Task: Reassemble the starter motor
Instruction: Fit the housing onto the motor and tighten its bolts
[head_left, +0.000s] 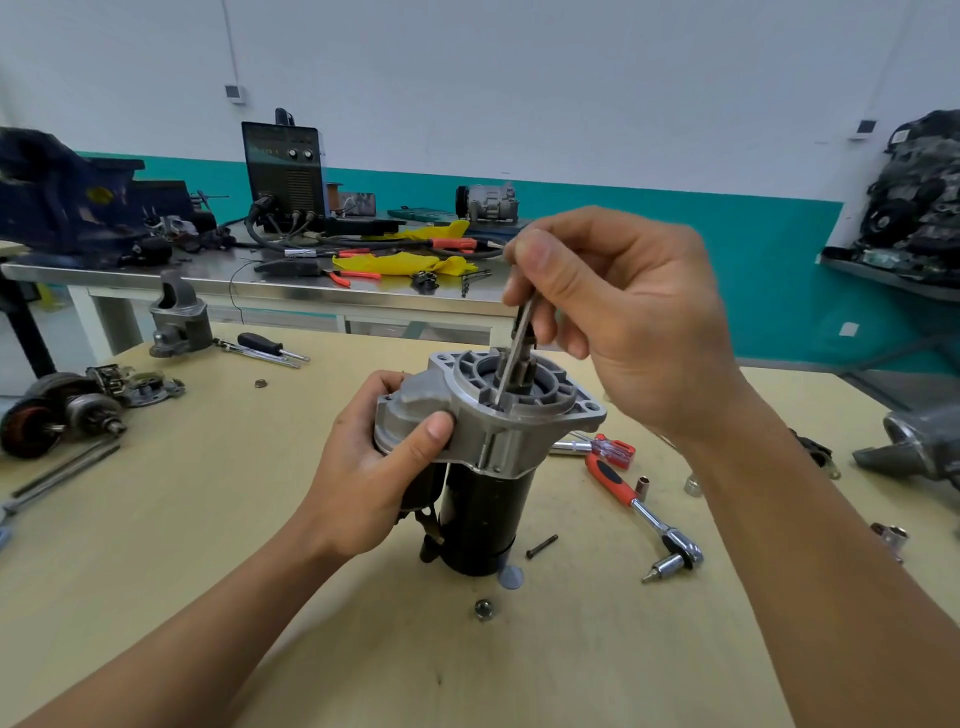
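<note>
The starter motor (488, 499) stands upright on the worktop (208, 519), the left hand (374, 467) clamped round its silver nose housing, the right hand (623, 317) just above pinching 1 long thin bolt (511, 358) angled down into the housing's flange, a ratchet (639, 504) beneath the right wrist.

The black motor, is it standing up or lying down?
Standing up: the starter motor sits on end on the table, silver end uppermost, left hand gripping it.

Bright, even light; soft shadows (edges bowed, slightly blurred)
</note>
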